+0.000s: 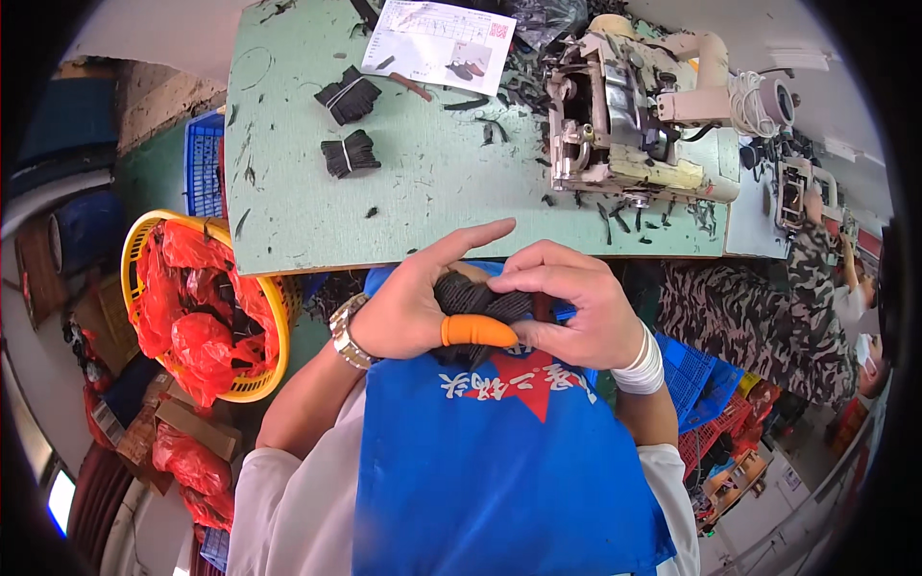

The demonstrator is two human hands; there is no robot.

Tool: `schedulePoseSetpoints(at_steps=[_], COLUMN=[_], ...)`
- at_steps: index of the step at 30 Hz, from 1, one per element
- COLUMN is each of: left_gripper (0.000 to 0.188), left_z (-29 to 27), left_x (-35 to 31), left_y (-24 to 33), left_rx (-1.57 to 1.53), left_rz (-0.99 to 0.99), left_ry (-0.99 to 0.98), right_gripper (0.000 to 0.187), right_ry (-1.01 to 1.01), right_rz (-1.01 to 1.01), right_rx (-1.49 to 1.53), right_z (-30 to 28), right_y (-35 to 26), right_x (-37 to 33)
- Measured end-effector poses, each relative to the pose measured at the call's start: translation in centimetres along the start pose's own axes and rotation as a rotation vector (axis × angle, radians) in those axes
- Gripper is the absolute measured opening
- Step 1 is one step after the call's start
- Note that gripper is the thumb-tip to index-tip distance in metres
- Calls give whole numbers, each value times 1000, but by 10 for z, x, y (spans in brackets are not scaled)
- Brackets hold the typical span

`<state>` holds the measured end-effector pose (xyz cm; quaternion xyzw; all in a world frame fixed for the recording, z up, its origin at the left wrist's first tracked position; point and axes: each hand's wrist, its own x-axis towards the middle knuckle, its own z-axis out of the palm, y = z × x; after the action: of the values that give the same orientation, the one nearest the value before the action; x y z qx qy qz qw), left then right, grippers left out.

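A bundle of black ribbed strips (480,296) is held in front of my blue apron (509,470), close to the table's near edge. My left hand (408,312) wraps round the bundle from the left, one finger stretched out past it. An orange finger cover (477,331) sits on another digit of that hand. From the right, my right hand (576,307) pinches the bundle's side with thumb and fingers. Several white bands (642,370) circle my right wrist. Two more black bundles (348,96), each tied with a pale band, lie on the table.
The pale green table (317,226) bears a sewing-type machine (624,115) at right, a printed sheet (442,46) and black scraps. A yellow basket (274,355) with red plastic bags stands at left. Blue crates (684,370) stand at right, near another person in camouflage clothing (740,298).
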<state>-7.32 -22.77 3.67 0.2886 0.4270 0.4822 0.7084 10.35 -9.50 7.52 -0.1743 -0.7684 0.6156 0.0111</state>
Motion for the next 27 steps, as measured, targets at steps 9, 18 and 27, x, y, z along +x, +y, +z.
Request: schedulePoseSetpoints(at_steps=[9, 18, 27], left_gripper=[92, 82, 82], left_z=[4, 2, -1], left_x=[-8, -10, -11], left_y=[-18, -36, -30], left_rx=[29, -110, -17], left_rz=[4, -9, -39], left_ry=[-3, 44, -22], right_gripper=[43, 38, 42], right_ry=[-72, 85, -48], right_rz=[-140, -208, -101], right_rx=[-45, -255, -206], right_z=[10, 35, 37], right_y=[2, 8, 3], right_x=[-2, -16, -12])
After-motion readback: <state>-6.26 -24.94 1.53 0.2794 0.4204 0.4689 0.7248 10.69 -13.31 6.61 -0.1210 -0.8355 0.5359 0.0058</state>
